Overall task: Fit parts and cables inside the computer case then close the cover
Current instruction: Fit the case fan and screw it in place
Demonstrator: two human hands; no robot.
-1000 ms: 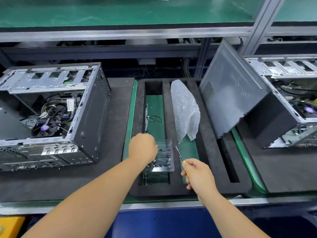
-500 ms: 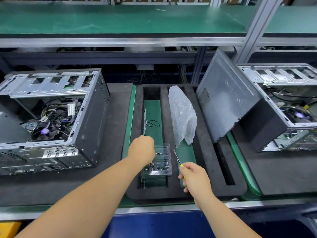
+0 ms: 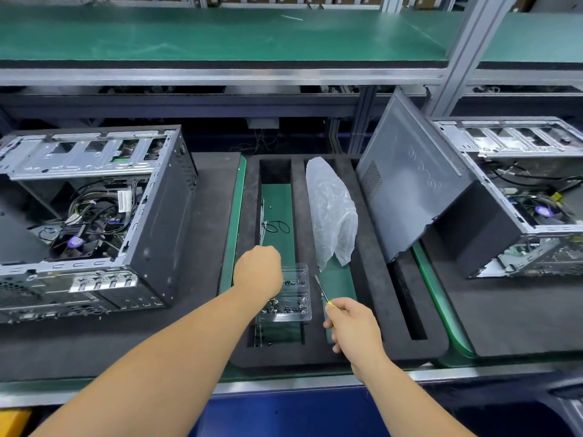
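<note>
Screwdriver (image 3: 322, 292) is gripped by the right hand (image 3: 355, 324); the left hand (image 3: 258, 270) is curled over the screw tray (image 3: 291, 298), grip unclear.

green-topped shelf (image 3: 220, 36) overhead | aluminium frame post (image 3: 457, 52) right | black foam mat (image 3: 208, 197) on bench

A foam tray (image 3: 372, 310) lies between 2 open cases (image 3: 94, 222) (image 3: 511, 200), holding a screw box (image 3: 290, 294) in front.

Bright, even overhead lighting, soft shadows only. Mild glare on plastic bag (image 3: 331, 212) and aluminium shelf rail (image 3: 220, 75). Strong wide-angle bowing toward frame edges. Sharp centre, slight softness at corners, dim under shelf.
</note>
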